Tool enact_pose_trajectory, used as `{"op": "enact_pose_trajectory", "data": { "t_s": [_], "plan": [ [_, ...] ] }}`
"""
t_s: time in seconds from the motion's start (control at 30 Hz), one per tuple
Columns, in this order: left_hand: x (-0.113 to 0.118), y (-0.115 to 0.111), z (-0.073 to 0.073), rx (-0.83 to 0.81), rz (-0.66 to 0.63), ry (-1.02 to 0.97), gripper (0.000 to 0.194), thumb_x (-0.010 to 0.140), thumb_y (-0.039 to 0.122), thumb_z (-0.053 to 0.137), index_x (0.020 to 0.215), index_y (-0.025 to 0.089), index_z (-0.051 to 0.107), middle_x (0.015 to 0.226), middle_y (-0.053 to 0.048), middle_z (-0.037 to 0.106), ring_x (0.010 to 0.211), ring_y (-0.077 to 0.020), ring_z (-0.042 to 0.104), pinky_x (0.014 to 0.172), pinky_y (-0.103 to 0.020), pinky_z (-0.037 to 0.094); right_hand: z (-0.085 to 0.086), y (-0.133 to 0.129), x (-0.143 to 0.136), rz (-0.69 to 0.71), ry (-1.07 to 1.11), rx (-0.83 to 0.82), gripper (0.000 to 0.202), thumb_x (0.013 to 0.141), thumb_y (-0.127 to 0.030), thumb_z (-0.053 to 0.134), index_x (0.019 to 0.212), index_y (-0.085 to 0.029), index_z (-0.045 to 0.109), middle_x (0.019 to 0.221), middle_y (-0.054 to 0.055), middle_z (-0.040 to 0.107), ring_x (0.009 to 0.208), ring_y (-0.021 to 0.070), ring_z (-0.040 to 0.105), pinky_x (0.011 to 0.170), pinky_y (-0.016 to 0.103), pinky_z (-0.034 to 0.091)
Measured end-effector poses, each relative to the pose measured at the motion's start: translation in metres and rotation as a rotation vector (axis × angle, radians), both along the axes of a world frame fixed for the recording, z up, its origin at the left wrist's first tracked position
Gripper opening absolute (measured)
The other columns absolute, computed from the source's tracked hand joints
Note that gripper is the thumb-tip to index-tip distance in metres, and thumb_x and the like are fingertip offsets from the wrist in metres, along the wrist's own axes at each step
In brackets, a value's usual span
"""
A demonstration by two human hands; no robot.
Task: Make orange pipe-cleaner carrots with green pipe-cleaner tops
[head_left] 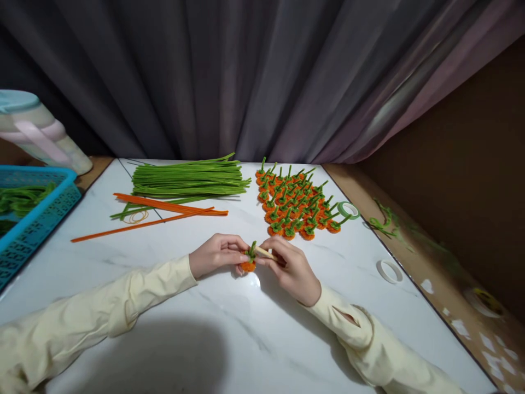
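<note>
On the table [246, 328], a pile of pipe cleaners [184, 179] lay at the back left, loose strands [172, 206] and rubber bands [135, 221] before it. To its right stood a cluster of ornaments [293, 202], with a tape roll [342, 210] at its right edge. In front, the left hand [215, 255] and right hand [293, 271] flanked one ornament [248, 266]. A basket [36, 238] sat far left, a tumbler [55, 145] behind it.

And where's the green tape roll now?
Head view, right of centre: the green tape roll lies on the white tabletop near its right edge, right of the orange-and-green pieces, beyond the right hand.
</note>
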State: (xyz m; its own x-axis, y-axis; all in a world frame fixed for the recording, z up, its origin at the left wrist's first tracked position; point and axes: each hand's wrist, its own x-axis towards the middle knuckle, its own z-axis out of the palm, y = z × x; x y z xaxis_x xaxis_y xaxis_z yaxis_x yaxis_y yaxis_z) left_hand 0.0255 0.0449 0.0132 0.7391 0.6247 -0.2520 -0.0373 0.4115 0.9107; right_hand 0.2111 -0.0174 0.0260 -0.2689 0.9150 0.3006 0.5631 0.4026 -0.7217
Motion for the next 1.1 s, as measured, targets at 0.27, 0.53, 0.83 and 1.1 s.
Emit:
{"op": "enact_pose_trajectory", "data": {
  "t_s": [0.27, 0.53, 0.83, 1.1],
  "plan": [
    [-0.005, 0.013, 0.0, 0.079, 0.022, -0.01, 0.032, 0.067, 0.027, 0.07, 0.09, 0.006, 0.066, 0.083, -0.012, 0.067, 0.057, -0.013, 0.058, 0.053, -0.025, 0.049, -0.026, 0.007, 0.01, -0.159, -0.197, 0.201, 0.02, 0.086, -0.024, 0.046, 0.105, -0.017, 0.049, 0.094, 0.01, 0.06, 0.084, 0.0206, 0.055, 0.072, 0.032, 0.043],
    [-0.004, 0.004, -0.005, 0.162, -0.022, 0.066, 0.028, 0.069, 0.027, 0.068, 0.093, 0.012, 0.068, 0.093, -0.01, 0.069, 0.086, -0.0206, 0.062, 0.081, -0.033, 0.047, -0.025, -0.002, 0.005, 0.049, -0.047, 0.426, 0.018, 0.087, -0.012, 0.04, 0.098, -0.017, 0.054, 0.086, 0.01, 0.061, 0.08, 0.0185, 0.055, 0.067, 0.033, 0.043],
    [0.002, 0.001, -0.01, 0.259, -0.087, 0.069, 0.026, 0.078, 0.028, 0.059, 0.098, 0.013, 0.061, 0.095, -0.009, 0.066, 0.09, -0.0182, 0.06, 0.082, -0.031, 0.046, -0.024, 0.003, 0.006, 0.214, 0.131, 0.244, 0.013, 0.088, -0.015, 0.041, 0.09, -0.019, 0.053, 0.084, 0.008, 0.057, 0.079, 0.0156, 0.054, 0.067, 0.028, 0.048],
    [-0.001, -0.007, -0.007, 1.206, 0.045, 0.183, 0.024, 0.084, 0.013, 0.047, 0.107, 0.016, 0.055, 0.11, -0.013, 0.06, 0.098, -0.0197, 0.056, 0.086, -0.035, 0.043, -0.03, 0.008, 0.009, 0.158, 0.118, 0.148, 0.012, 0.089, -0.019, 0.042, 0.079, -0.019, 0.048, 0.077, 0.006, 0.053, 0.074, 0.0146, 0.051, 0.066, 0.026, 0.044]
  ]
}}
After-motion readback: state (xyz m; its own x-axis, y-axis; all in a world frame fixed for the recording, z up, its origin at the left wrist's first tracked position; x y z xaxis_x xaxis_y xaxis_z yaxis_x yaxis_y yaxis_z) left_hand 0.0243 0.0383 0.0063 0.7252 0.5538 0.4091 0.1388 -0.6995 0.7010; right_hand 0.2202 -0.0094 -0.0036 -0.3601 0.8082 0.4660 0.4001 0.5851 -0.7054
